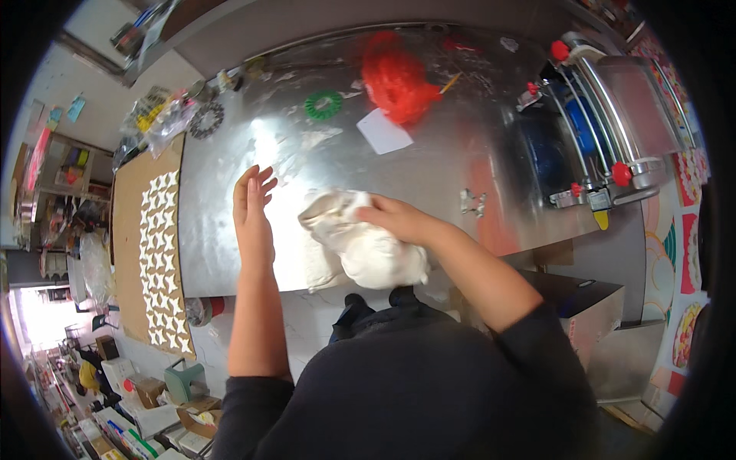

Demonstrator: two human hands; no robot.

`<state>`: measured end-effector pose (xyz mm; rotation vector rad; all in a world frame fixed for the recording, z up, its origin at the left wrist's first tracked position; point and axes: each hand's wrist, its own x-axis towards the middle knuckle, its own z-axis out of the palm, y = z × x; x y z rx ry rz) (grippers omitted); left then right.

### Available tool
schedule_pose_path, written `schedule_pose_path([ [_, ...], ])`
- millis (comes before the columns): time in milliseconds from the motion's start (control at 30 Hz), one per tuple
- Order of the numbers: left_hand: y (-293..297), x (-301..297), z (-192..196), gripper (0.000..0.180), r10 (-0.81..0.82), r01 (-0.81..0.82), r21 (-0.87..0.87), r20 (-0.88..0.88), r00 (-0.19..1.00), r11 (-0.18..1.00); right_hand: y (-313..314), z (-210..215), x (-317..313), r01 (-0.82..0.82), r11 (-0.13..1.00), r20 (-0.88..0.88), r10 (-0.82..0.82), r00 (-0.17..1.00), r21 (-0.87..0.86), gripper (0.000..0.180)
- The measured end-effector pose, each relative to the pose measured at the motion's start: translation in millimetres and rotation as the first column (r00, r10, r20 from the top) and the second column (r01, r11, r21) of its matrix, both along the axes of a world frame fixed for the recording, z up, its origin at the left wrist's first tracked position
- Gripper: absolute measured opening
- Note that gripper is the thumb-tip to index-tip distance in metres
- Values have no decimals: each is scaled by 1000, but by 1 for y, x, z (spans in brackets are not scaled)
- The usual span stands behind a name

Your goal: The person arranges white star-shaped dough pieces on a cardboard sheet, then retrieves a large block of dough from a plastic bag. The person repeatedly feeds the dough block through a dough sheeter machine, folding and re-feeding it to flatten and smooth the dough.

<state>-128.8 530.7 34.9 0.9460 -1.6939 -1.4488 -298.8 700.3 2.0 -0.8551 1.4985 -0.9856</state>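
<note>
My right hand (387,217) grips the upper edge of a white soft bundle (376,253), its fingers closed and partly hidden. The bundle is folded and rounded and slightly blurred; whether it is cloth or a dough-like mass I cannot tell. It is at the near edge of the shiny metal table (414,172), and a flatter white part (323,264) shows at its left. My left hand (254,201) is apart from it, over the table to the left, with fingers stretched out and nothing in them.
A roller machine (598,123) with red knobs stands at the right. Red plastic bag (392,77), white paper (383,132) and green ring (323,105) lie toward the back. At the left, a brown board (126,230) bears several white star-shaped pieces (162,261). Small foil-like scraps (473,202) lie right of the bundle.
</note>
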Motion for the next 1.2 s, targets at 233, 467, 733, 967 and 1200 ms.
schedule_pose_path([
  [233,6,20,-14,43,-193,170,99,311,930,980,-90,13,51,-329,943,-812,230,536,50,65],
  [467,-2,-33,-32,50,-528,777,-473,570,629,415,-82,-39,83,-499,866,-921,176,348,-23,83],
  [733,3,-30,-64,53,-479,737,-516,561,676,437,-89,-109,94,-357,932,-893,204,402,53,54],
  [967,-14,-45,-75,45,-578,794,-441,545,607,418,-109,-154,109,-129,837,-608,-271,746,-531,52],
  [1200,-25,-37,-106,41,-542,777,-462,557,630,428,-99,-126,76,-418,884,-704,160,692,-210,62],
])
